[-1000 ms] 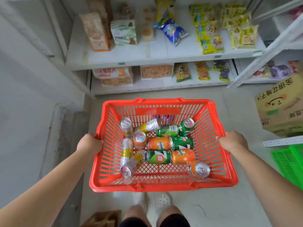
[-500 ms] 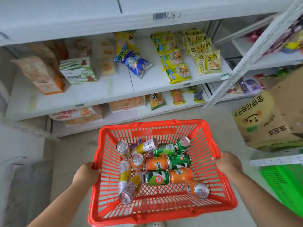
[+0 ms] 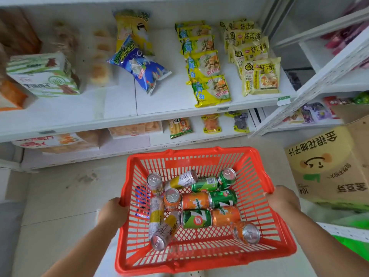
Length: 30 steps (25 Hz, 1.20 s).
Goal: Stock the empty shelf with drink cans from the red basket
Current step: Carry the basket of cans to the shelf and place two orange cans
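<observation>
Both hands, left hand (image 3: pixel 112 213) and right hand (image 3: pixel 283 198), are gripping the red basket (image 3: pixel 201 262) of drink cans (image 3: pixel 196 200) before snack shelves (image 3: pixel 119 118), probably seeking the empty shelf

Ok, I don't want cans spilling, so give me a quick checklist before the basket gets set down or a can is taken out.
1. Left hand grips the red basket side rim: ok.
2. Right hand grips the opposite rim: ok.
3. Cans all lie inside the basket: ok.
4. A free hand for picking a can: not ok, both are busy.
5. Empty shelf in view: cannot tell; the visible shelf holds noodle packets and snacks.
6. Basket resting on something: cannot tell; it appears held above the floor.
</observation>
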Motion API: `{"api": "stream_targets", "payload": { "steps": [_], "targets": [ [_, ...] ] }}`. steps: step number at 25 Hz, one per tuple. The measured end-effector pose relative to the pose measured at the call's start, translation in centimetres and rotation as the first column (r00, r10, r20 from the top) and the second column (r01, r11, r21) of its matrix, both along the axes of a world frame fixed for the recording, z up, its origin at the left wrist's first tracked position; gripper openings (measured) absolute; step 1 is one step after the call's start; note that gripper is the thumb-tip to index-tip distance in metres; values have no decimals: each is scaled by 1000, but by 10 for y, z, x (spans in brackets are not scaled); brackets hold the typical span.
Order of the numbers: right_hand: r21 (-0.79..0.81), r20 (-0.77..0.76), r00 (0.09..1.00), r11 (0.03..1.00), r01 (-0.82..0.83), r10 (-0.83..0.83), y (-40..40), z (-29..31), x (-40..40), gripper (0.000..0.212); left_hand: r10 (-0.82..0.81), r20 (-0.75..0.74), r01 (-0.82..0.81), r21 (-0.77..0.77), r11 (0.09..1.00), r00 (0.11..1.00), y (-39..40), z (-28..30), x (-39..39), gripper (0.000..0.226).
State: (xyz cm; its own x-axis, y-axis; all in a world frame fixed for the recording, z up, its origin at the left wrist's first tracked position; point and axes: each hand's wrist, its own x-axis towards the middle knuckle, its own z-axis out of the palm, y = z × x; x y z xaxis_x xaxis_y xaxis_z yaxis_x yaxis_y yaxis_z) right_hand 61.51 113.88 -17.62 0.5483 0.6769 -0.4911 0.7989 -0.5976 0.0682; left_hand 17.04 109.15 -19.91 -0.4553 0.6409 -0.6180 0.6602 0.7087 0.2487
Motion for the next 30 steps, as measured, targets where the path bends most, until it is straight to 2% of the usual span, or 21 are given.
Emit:
{"api": "stream_targets", "payload": {
  "steps": [3, 7, 12, 16, 24, 27, 30],
  "targets": [
    [-19, 5, 1000, 1000, 18, -17, 36, -34, 21, 29, 29, 57, -29, 6, 1000, 998, 29, -33, 22, 5],
    [-29, -22, 999, 999, 45, -46, 68, -85, 45, 32, 39, 51, -40, 27, 999, 998, 70, -73, 49, 6],
    [-11, -48, 999, 1000, 4, -4, 113, -145, 78, 39, 17, -29, -16, 54, 998, 999, 112, -132, 84, 3],
    [25, -36, 999, 1000, -5, 6, 140, -187, 98, 38, 52, -39, -49, 80, 996, 998, 122, -182, 109, 14],
    [74, -29, 1000, 997, 0, 3, 160, -270, 120, 35, 73, -15, -71, 90, 993, 997, 139, -269, 138, 13],
    [106, -12, 1000, 994, -17, 18, 156, -292, 118, 29, 60, -22, -58, 86, 995, 998, 136, -288, 139, 7],
    [147, 8, 1000, 989, -25, 24, 162, -298, 117, 28, 46, -34, -42, 97, 994, 998, 139, -296, 137, 17]
  ]
}}
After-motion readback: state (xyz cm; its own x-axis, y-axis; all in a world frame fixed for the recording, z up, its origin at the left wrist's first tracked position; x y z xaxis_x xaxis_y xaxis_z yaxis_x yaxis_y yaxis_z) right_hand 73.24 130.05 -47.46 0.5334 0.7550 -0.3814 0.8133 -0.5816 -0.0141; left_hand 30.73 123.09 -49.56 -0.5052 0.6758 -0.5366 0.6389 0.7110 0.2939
